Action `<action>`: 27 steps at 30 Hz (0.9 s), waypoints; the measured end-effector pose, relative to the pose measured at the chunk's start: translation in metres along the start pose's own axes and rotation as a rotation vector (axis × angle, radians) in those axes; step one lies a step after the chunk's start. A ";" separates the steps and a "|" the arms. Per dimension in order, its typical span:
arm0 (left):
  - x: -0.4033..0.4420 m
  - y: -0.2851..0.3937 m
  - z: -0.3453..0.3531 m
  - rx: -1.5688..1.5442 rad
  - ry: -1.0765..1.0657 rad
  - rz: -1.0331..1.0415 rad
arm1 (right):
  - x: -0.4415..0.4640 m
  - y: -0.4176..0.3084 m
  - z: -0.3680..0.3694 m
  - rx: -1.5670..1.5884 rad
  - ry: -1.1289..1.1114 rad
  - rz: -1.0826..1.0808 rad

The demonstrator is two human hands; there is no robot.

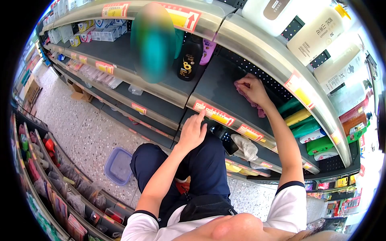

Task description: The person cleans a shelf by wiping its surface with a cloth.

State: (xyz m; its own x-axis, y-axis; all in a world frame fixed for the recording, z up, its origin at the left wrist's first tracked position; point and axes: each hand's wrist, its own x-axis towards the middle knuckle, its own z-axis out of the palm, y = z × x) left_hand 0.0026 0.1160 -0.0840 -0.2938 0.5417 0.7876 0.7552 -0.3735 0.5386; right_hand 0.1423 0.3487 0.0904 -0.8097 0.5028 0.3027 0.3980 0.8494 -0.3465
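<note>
My right hand is closed on a crumpled pink cloth, which lies against the dark grey shelf. My left hand holds nothing; its fingers are apart, with the fingertips at the shelf's front edge by a red and yellow price label. Left of the cloth, a black bottle stands on the shelf beside a purple bottle.
A blue plastic basin sits on the speckled floor by my knee. Large bottles line the upper shelf. More bottles stand at the right. Small boxes are at the upper left, and filled racks at the lower left.
</note>
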 end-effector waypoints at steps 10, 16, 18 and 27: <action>0.000 0.001 0.003 -0.014 0.010 -0.004 | 0.021 0.006 0.008 -0.012 -0.015 0.053; -0.001 -0.001 0.004 -0.029 0.013 -0.001 | 0.042 0.022 0.022 0.002 0.066 0.049; 0.000 -0.001 0.004 -0.034 0.016 0.003 | 0.049 0.029 0.027 -0.037 0.095 0.007; -0.002 -0.001 0.003 -0.021 -0.005 -0.010 | 0.082 0.046 0.039 -0.160 0.140 -0.084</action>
State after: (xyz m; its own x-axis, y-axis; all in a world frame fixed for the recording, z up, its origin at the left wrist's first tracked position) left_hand 0.0036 0.1176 -0.0868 -0.2980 0.5494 0.7806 0.7398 -0.3838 0.5526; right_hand 0.0776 0.4223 0.0650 -0.7796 0.4373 0.4484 0.4044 0.8981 -0.1728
